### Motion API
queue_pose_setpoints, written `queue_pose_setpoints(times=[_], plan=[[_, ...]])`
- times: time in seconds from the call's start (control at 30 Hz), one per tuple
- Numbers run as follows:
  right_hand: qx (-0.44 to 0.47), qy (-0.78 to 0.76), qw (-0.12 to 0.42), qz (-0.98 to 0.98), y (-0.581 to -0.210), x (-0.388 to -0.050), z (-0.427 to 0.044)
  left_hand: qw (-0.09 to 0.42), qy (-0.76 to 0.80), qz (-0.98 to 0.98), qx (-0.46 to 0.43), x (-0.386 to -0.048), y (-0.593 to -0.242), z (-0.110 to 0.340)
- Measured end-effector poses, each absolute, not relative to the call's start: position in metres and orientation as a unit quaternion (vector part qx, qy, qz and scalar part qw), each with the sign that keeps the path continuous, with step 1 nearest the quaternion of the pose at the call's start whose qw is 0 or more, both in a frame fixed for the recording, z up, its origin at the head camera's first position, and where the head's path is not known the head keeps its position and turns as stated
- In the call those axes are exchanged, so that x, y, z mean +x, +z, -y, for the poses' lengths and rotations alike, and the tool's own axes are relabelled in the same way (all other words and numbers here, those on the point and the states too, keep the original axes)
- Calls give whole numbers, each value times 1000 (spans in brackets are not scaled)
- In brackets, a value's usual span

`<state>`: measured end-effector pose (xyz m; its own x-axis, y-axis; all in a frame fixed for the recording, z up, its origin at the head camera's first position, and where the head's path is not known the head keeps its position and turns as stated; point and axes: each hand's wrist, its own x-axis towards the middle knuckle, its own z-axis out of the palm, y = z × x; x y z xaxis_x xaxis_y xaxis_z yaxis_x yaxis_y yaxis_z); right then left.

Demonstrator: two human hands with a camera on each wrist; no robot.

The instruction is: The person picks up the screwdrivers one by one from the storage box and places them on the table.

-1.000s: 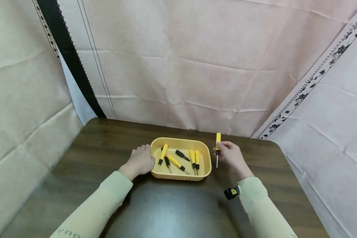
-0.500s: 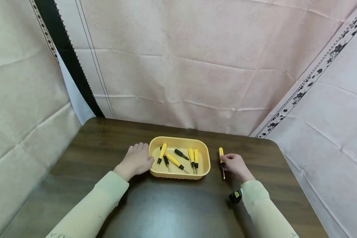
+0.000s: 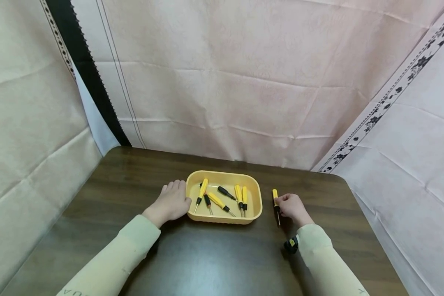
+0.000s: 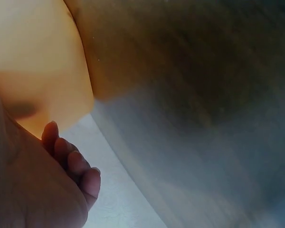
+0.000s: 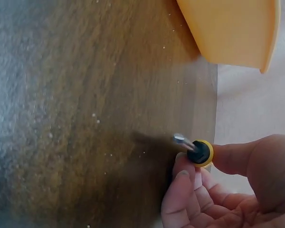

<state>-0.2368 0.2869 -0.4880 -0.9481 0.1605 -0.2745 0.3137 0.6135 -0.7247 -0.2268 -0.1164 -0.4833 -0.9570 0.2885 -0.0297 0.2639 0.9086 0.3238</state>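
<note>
A yellow-and-black screwdriver (image 3: 276, 200) is pinched between thumb and fingers of my right hand (image 3: 292, 207), low over the table just right of the tray. Its metal tip points toward the near edge; the right wrist view shows the shaft and black collar (image 5: 199, 153) almost end-on. The yellow plastic tray (image 3: 223, 220) holds several screwdrivers, some with yellow handles (image 3: 216, 200), others black (image 3: 226, 192). My left hand (image 3: 171, 200) rests against the tray's left end, thumb at its near corner. In the left wrist view its fingers (image 4: 78, 164) lie loosely bent outside the tray wall.
The dark wooden table (image 3: 207, 259) stretches around the tray on all sides. Pale cloth (image 3: 222, 82) hangs behind the far edge, with more on the left and right. A small black device (image 3: 291, 245) is strapped at the right wrist.
My right hand has lowered the screwdriver toward the table, slightly right and nearer; it has tilted from upright to nearly flat. The left hand has slid slightly left along the tray's end.
</note>
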Motion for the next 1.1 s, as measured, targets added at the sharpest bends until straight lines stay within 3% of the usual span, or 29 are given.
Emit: queue_pose_setpoints(times=[0.57,1.1], plan=[[149,-413,111,-892,-489,-234,-289,48,177,-971,153,-229,-492,117],[135,-414,85,-896,-479,-234,-291,49,177,-970,160,-234,-484,116]])
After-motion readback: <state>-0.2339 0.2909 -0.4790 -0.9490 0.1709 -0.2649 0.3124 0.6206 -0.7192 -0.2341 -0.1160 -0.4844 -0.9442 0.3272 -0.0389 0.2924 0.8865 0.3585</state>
